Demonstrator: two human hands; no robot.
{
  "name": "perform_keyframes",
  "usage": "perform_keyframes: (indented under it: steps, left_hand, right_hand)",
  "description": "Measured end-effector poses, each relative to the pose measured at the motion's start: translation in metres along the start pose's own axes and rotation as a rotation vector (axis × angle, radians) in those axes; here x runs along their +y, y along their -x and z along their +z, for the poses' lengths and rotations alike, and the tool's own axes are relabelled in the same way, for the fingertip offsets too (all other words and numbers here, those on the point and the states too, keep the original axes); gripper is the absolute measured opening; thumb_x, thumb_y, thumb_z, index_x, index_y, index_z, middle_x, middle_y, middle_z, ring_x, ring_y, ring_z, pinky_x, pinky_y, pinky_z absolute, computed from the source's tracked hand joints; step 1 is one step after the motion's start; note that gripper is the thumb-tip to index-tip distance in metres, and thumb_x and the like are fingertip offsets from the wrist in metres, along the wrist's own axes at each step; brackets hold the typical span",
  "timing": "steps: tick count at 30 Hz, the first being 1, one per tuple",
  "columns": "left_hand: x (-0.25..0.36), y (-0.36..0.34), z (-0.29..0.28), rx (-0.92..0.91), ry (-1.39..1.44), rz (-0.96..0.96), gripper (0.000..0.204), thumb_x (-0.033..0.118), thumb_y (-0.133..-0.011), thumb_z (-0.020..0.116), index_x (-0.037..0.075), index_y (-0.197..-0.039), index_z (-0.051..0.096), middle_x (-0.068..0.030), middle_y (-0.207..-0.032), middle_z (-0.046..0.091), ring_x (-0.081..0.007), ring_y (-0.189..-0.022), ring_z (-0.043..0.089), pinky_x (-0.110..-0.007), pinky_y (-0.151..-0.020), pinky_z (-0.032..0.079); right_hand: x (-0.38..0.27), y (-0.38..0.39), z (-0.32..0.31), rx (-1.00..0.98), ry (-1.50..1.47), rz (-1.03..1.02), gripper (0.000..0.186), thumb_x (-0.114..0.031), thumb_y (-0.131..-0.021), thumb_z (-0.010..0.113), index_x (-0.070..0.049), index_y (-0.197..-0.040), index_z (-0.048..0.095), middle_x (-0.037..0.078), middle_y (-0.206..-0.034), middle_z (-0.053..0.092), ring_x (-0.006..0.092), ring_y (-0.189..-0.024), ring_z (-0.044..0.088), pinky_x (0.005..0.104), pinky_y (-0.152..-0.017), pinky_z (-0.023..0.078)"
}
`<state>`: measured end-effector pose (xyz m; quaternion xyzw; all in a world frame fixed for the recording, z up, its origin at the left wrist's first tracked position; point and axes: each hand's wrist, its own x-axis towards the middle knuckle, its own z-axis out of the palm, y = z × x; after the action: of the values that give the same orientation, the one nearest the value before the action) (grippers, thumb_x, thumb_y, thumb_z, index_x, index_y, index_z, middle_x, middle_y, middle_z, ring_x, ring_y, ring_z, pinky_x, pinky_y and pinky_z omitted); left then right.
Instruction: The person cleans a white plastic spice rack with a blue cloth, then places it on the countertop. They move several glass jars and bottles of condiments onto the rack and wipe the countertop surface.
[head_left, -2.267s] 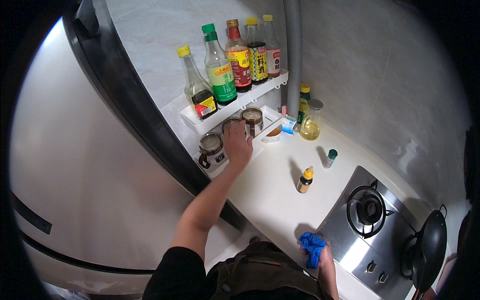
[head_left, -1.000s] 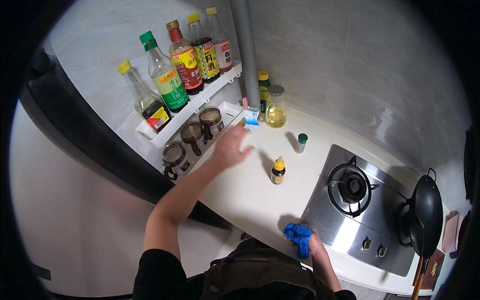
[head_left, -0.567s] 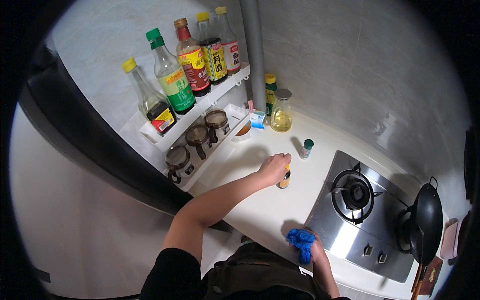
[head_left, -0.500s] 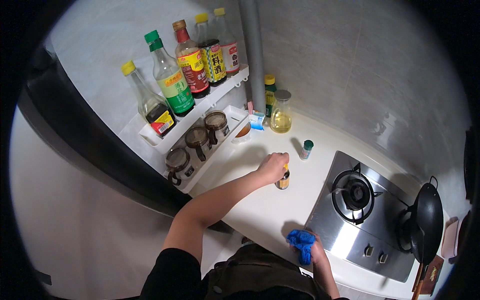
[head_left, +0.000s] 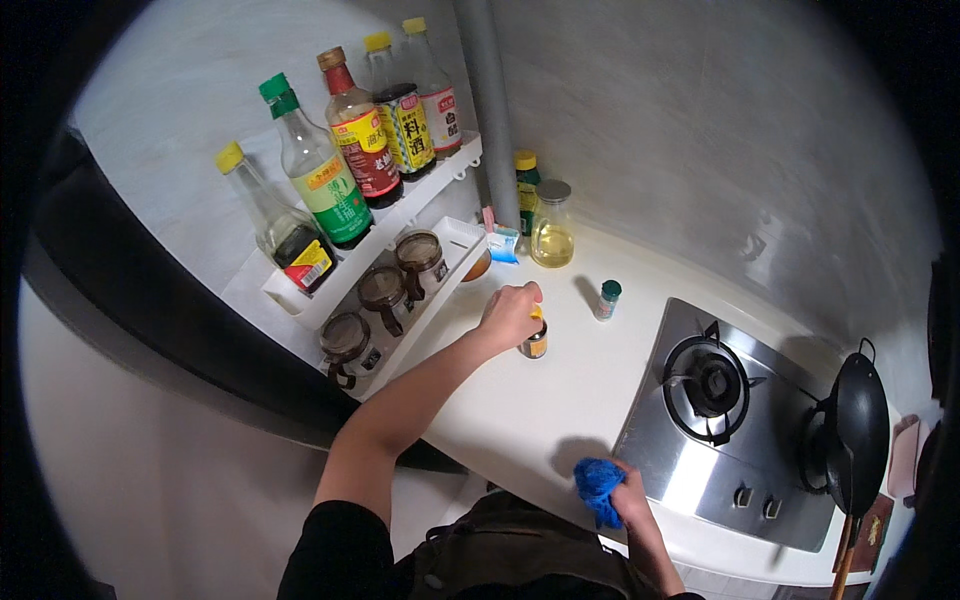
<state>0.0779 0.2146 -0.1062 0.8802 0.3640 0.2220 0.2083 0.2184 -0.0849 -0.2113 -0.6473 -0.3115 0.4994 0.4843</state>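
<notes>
My left hand (head_left: 512, 314) is closed round the yellow cap of a small dark seasoning bottle (head_left: 535, 345), which is upright at the white countertop (head_left: 520, 400); I cannot tell whether its base touches. The fingers cover most of the cap. Down by the counter's front edge, my right hand (head_left: 630, 497) grips a bunched blue cloth (head_left: 599, 490) beside the stove. A small shaker with a green lid (head_left: 608, 300) stands to the right of the bottle, apart from it.
Tall sauce bottles (head_left: 365, 140) line the upper wall shelf (head_left: 400, 213); lidded glass jars (head_left: 385, 290) sit below. An oil jug (head_left: 552, 228) stands at the back corner. At right is a steel gas stove (head_left: 690, 480) with a black wok (head_left: 858, 430) leaning on it.
My left hand has carried the small bottle leftward and slightly back, away from the shaker. The right hand keeps hold of the cloth in nearly the same spot. The view has shifted slightly.
</notes>
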Motion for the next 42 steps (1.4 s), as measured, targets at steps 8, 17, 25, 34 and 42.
perform_keyframes:
  steps: [8,17,25,34,42]
  left_hand:
    - [-0.002,0.009,0.003,-0.068,-0.04,-0.01,0.032,0.008,-0.065,0.066,0.002,-0.095,0.054,-0.0175,-0.085,0.062,-0.0345,-0.079,0.061,-0.041,-0.071,0.049]
    - [-0.012,0.026,0.011,0.062,0.056,0.007,0.035,0.008,-0.065,0.067,0.004,-0.097,0.055,-0.0156,-0.089,0.061,-0.0332,-0.081,0.06,-0.04,-0.071,0.049]
    - [-0.017,0.032,0.028,0.136,0.145,-0.038,0.043,0.012,-0.067,0.069,0.005,-0.105,0.051,-0.0127,-0.097,0.054,-0.0292,-0.082,0.059,-0.037,-0.071,0.049]
    - [-0.029,0.04,0.041,0.114,0.337,-0.191,0.056,0.015,-0.067,0.073,0.003,-0.115,0.047,-0.0112,-0.094,0.06,-0.0197,-0.064,0.061,-0.031,-0.062,0.049]
    - [-0.031,0.04,0.043,0.098,0.33,-0.235,0.035,0.015,-0.068,0.072,0.003,-0.097,0.056,-0.013,-0.09,0.061,-0.0282,-0.073,0.061,-0.037,-0.066,0.049]
  right_hand:
    - [-0.065,-0.062,0.033,0.164,0.82,-0.615,0.041,-0.007,-0.063,0.061,-0.009,-0.103,0.061,0.012,-0.103,0.058,0.0317,-0.092,0.057,0.0355,-0.08,0.047]
    - [-0.084,-0.195,-0.015,0.245,0.427,-0.394,0.059,-0.004,-0.065,0.071,-0.002,-0.12,0.048,0.012,-0.111,0.056,0.0204,-0.094,0.057,0.0311,-0.077,0.049]
    - [-0.086,-0.281,-0.01,0.321,0.338,-0.411,0.065,-0.012,-0.063,0.076,-0.003,-0.12,0.046,0.012,-0.106,0.058,0.0205,-0.08,0.06,0.0302,-0.071,0.049]
    - [-0.185,-0.261,0.079,0.115,0.204,-0.641,0.036,-0.009,-0.067,0.073,0.001,-0.096,0.053,0.005,-0.084,0.059,0.0127,-0.075,0.056,0.0273,-0.069,0.047]
    - [-0.254,-0.318,0.201,0.011,0.347,-0.744,0.052,-0.01,-0.064,0.076,-0.002,-0.108,0.05,0.01,-0.083,0.062,0.0172,-0.072,0.06,0.0301,-0.066,0.048]
